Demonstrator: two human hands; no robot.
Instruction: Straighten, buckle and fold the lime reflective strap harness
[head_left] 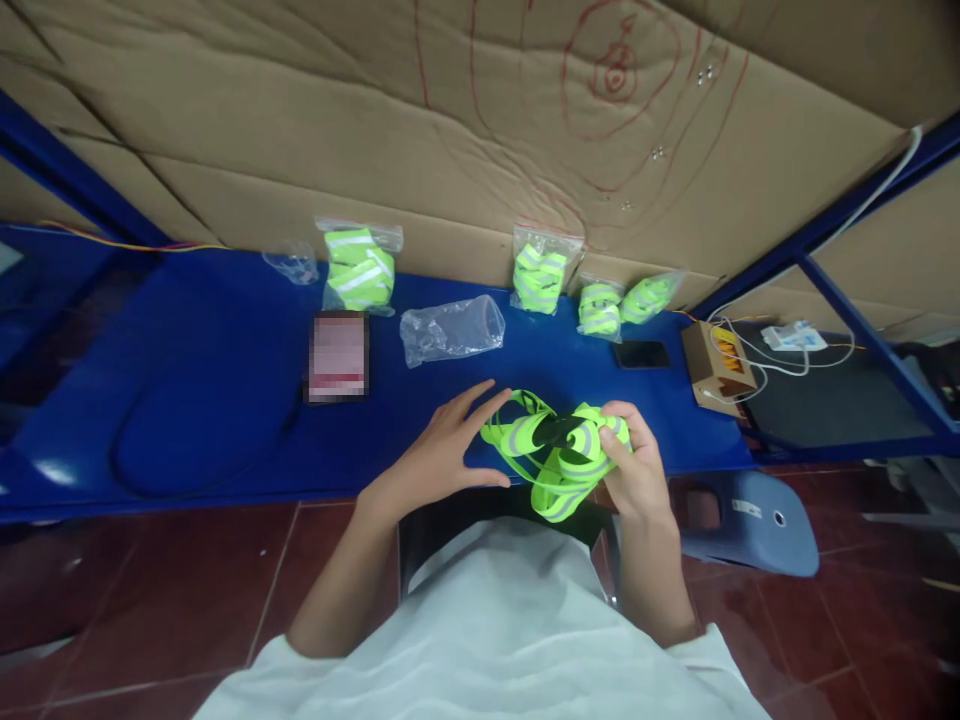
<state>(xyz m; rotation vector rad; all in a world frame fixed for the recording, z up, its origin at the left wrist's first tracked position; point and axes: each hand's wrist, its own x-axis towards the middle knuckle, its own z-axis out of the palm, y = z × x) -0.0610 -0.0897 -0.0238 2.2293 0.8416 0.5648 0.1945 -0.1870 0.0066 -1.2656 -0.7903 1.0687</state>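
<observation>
My right hand grips a bundle of neon yellow-green reflective straps with grey stripes and a black part in the middle. The bundle hangs over the front edge of the blue table, its loops drooping. At its left side my left hand is open, thumb and fingers spread around the loose loops. Beyond the hands lies a clear plastic bag, flat on the table. Bagged neon straps stand against the cardboard at the back left. Another bag of straps leans further right.
Two smaller bags of straps sit at the back right, near a black phone. A blurred-out dark-edged item lies left. A cardboard box with white cables stands at the right end. A blue-grey stool is on the floor.
</observation>
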